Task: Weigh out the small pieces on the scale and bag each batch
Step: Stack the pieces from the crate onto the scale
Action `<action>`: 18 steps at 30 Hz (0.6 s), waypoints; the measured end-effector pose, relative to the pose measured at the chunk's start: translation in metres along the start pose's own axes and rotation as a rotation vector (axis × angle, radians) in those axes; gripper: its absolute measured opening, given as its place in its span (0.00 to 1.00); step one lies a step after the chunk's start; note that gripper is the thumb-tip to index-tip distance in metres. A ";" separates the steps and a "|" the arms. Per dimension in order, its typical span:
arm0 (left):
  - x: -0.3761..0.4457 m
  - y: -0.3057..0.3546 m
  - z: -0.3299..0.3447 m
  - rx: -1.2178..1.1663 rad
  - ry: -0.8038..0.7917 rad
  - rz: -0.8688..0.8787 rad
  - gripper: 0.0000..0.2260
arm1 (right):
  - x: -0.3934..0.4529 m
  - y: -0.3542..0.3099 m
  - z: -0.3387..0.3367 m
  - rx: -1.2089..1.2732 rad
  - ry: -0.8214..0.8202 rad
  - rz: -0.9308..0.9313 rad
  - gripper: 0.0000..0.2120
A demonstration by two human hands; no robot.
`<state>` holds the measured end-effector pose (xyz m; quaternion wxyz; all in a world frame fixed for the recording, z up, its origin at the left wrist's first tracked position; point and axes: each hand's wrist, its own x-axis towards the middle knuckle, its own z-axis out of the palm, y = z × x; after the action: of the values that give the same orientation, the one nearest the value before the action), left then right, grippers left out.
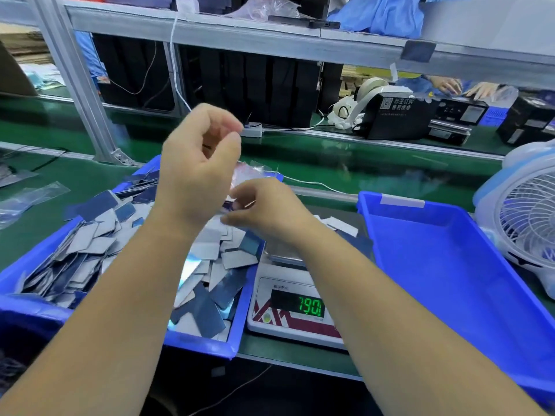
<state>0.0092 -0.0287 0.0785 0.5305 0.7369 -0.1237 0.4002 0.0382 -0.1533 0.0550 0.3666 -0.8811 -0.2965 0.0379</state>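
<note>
Small flat grey and blue pieces (pixel 90 247) fill the blue bin (pixel 18 277) at the left. More of them lie on the pan of the white scale (pixel 288 322), whose green display is lit. Above the bin's far corner, a clear plastic bag (pixel 249 172) hangs between my hands. My left hand (pixel 198 166) is raised, with thumb and forefinger pinched together at the bag's top. Lower and to the right, my right hand (pixel 267 208) has its fingers curled round the bag's lower part. What the bag holds is hidden.
An open blue bin (pixel 435 265) stands right of the scale, with a white and blue fan (pixel 528 223) beyond it. Loose clear bags (pixel 33 196) lie on the green belt at the left. A black label dispenser (pixel 396 115) and another person's hands (pixel 462 87) are across the belt.
</note>
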 end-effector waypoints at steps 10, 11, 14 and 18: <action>-0.020 -0.049 0.041 0.361 -0.612 -0.316 0.05 | -0.043 0.119 -0.114 -0.336 0.006 0.391 0.15; -0.019 -0.047 0.048 0.384 -0.679 -0.322 0.05 | -0.048 0.127 -0.120 -0.321 -0.046 0.414 0.19; -0.015 -0.040 0.068 0.508 -0.975 -0.308 0.21 | -0.058 0.137 -0.125 -0.228 -0.187 0.436 0.31; -0.006 -0.035 0.086 0.660 -1.272 -0.259 0.42 | -0.054 0.139 -0.115 -0.215 -0.240 0.389 0.28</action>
<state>0.0660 -0.0920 0.0399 0.1490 0.9574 -0.1928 -0.1550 0.0951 -0.3323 0.0380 0.2187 -0.9446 -0.1651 0.1806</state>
